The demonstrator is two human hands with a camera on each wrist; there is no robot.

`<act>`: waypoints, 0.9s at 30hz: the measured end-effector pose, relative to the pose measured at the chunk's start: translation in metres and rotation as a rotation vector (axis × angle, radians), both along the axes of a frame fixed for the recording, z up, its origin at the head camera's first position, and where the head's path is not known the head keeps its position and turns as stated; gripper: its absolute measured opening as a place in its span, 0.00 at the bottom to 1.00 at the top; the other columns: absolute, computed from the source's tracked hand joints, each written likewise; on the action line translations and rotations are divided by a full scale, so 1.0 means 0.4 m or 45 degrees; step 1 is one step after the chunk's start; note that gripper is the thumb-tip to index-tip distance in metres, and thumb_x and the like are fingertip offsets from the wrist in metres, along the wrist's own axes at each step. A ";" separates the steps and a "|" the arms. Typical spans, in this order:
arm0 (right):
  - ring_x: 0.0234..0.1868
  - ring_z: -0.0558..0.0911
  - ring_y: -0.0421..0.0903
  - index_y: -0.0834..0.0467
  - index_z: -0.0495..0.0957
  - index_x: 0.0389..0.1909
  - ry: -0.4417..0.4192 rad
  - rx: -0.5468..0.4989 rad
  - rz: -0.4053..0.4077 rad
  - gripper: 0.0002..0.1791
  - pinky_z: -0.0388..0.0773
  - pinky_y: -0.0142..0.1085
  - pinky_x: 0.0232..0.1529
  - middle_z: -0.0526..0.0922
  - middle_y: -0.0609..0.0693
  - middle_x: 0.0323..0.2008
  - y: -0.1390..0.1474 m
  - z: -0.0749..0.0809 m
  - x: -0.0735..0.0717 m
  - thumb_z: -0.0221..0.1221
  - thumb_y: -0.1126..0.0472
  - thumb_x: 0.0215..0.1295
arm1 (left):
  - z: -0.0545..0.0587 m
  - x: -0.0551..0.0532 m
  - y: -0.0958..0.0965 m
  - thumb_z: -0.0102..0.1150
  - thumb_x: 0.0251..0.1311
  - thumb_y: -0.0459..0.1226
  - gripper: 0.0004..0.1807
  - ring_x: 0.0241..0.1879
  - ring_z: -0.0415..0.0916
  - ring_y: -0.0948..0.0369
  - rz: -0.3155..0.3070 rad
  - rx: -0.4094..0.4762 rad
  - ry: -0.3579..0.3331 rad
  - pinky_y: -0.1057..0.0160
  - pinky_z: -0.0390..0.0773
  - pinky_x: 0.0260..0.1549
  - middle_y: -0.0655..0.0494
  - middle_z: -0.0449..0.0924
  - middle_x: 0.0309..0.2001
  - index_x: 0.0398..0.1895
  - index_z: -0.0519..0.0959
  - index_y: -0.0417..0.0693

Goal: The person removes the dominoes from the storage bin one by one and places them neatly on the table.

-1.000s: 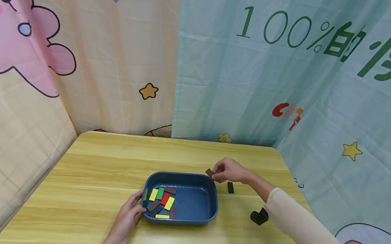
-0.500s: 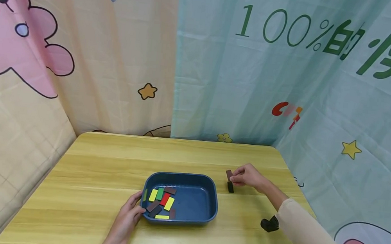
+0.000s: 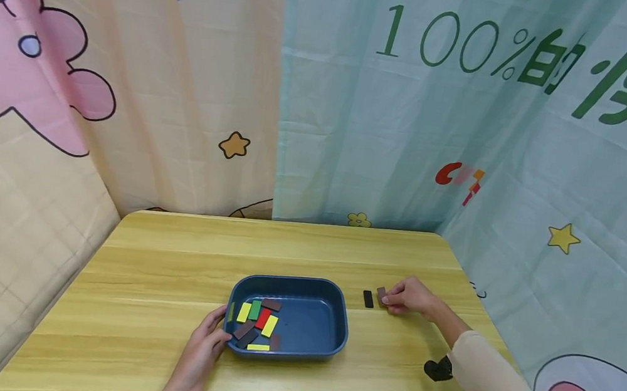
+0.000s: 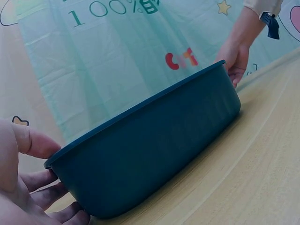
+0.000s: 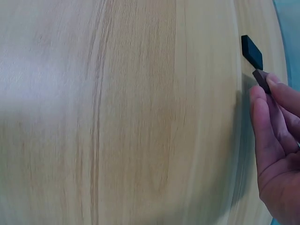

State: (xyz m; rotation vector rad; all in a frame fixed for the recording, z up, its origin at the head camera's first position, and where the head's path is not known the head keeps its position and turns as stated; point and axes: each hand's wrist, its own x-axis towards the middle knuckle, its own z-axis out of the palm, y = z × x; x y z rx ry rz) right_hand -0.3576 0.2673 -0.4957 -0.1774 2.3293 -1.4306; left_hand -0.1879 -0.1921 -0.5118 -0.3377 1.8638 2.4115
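My left hand (image 3: 201, 343) grips the left end of a blue plastic tub (image 3: 315, 325). In the left wrist view the thumb lies at the rim of the tub (image 4: 150, 150) and the other fingers are against its outer wall. Between thumb and fingers, my right hand (image 3: 414, 298) pinches a brown domino tile (image 3: 381, 296) close over the table. Just left of it a black domino tile (image 3: 368, 299) lies flat. The right wrist view shows the held brown tile (image 5: 261, 80) tilted, near one end of the black tile (image 5: 251, 51).
Several loose tiles, among them a red tile (image 3: 262, 318) and a green tile (image 3: 255, 310), lie in the tub's left half. A black strap piece (image 3: 438, 369) shows by the right sleeve. The wooden table (image 3: 159, 269) ends at curtains (image 3: 365, 131) behind.
My right hand has carried the brown tile rightward from the tub's far right corner, past the black tile to its right side. The left hand has stayed on the tub.
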 end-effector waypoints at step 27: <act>0.25 0.83 0.44 0.65 0.84 0.30 0.172 0.330 -0.230 0.08 0.83 0.36 0.29 0.84 0.51 0.25 -0.035 -0.005 0.053 0.73 0.64 0.60 | -0.003 0.001 -0.010 0.44 0.70 0.27 0.34 0.72 0.55 0.46 -0.021 0.006 -0.005 0.74 0.71 0.52 0.36 0.46 0.80 0.80 0.54 0.37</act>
